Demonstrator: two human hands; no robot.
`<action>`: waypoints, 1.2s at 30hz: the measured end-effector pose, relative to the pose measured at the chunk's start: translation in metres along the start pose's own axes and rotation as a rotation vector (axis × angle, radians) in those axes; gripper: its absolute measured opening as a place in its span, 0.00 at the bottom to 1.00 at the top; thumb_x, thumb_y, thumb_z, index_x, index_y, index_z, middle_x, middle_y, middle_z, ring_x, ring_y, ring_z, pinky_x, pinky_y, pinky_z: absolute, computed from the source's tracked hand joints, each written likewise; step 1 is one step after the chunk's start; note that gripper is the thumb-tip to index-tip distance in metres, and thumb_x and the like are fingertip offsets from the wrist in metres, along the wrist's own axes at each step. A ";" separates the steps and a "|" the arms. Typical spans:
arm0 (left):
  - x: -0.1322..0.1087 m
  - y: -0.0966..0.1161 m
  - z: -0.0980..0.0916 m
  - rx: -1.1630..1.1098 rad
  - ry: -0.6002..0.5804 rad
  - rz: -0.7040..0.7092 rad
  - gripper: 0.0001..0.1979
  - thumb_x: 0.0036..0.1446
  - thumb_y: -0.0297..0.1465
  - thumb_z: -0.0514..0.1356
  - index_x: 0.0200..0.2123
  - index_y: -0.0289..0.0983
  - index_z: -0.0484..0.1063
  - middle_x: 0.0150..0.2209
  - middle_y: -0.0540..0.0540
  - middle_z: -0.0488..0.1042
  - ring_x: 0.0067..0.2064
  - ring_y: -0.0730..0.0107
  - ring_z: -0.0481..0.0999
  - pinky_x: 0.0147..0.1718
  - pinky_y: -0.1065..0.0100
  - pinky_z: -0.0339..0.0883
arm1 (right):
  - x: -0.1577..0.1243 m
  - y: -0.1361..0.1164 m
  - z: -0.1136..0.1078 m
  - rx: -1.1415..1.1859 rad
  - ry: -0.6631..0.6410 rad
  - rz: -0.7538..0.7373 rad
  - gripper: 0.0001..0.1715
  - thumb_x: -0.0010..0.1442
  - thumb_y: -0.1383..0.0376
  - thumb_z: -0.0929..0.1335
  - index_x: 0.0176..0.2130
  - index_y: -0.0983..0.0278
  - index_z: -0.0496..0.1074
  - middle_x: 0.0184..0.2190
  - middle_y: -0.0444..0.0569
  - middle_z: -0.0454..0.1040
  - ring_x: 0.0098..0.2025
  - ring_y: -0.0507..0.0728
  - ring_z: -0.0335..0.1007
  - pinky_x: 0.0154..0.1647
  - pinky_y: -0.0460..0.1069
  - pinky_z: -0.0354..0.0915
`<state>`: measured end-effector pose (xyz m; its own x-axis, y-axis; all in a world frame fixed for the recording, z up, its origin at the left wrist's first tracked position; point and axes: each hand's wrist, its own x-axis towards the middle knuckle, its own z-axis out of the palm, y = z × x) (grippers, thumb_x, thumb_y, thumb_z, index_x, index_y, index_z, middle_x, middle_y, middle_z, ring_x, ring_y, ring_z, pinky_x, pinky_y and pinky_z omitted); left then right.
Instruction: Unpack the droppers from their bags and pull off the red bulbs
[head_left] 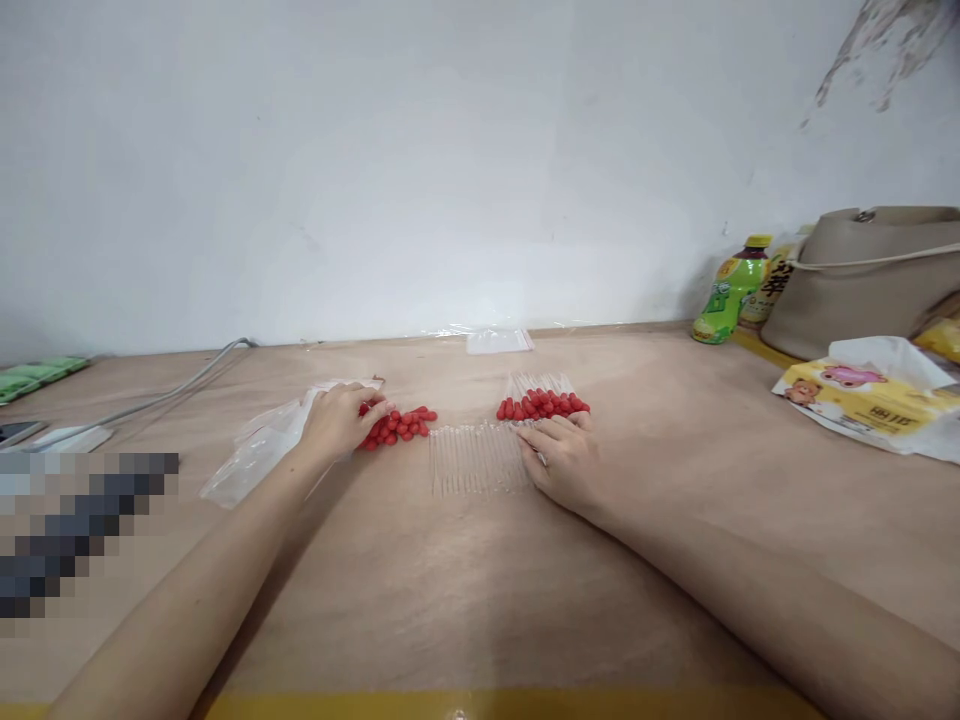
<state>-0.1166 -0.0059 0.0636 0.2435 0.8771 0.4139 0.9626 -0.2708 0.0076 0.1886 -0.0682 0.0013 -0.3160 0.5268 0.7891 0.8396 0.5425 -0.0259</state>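
Note:
At the left, my left hand [341,418] reaches over a small pile of red bulb-shaped pieces [405,425]. Its thumb and fingers close around the near end of the pile, and a red piece shows between them. Under and beside that wrist lies a clear plastic bag [262,440]. A row of thin clear sticks [472,462] is laid side by side in the middle. My right hand [566,460] rests at the row's right end, fingers bent and apart from the thumb, touching the sticks. Just beyond its fingertips lie sticks with red bulb-shaped tips [544,404].
A small clear bag [499,342] lies by the wall. To the right are a green-labelled bottle [731,292], a grey-beige handbag [862,280] and a yellow tissue pack [870,395]. A grey cable [180,385] and a green packet [41,378] lie at the left.

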 end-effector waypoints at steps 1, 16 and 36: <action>0.000 -0.001 0.000 -0.009 0.012 -0.005 0.20 0.57 0.43 0.46 0.29 0.40 0.74 0.31 0.46 0.74 0.37 0.63 0.71 0.36 0.66 0.60 | 0.000 -0.001 0.000 -0.014 -0.020 -0.004 0.10 0.57 0.69 0.62 0.32 0.63 0.74 0.21 0.44 0.71 0.27 0.51 0.62 0.36 0.50 0.47; -0.009 0.056 0.004 -0.163 0.317 0.224 0.09 0.54 0.35 0.55 0.28 0.39 0.73 0.33 0.46 0.72 0.38 0.64 0.68 0.41 0.61 0.58 | 0.000 -0.006 -0.007 0.108 -0.064 0.049 0.18 0.54 0.52 0.66 0.35 0.63 0.74 0.27 0.47 0.72 0.31 0.53 0.64 0.38 0.51 0.50; 0.049 0.139 0.034 -0.358 -0.384 -0.070 0.10 0.45 0.37 0.59 0.23 0.38 0.75 0.22 0.49 0.75 0.31 0.66 0.73 0.34 0.69 0.63 | -0.009 0.010 -0.011 0.211 0.076 0.054 0.14 0.57 0.64 0.63 0.24 0.63 0.72 0.13 0.39 0.64 0.18 0.47 0.58 0.35 0.49 0.49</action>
<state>0.0334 0.0134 0.0537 0.2707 0.9619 0.0384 0.8936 -0.2659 0.3617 0.2041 -0.0745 0.0007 -0.2325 0.5122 0.8268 0.7412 0.6438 -0.1904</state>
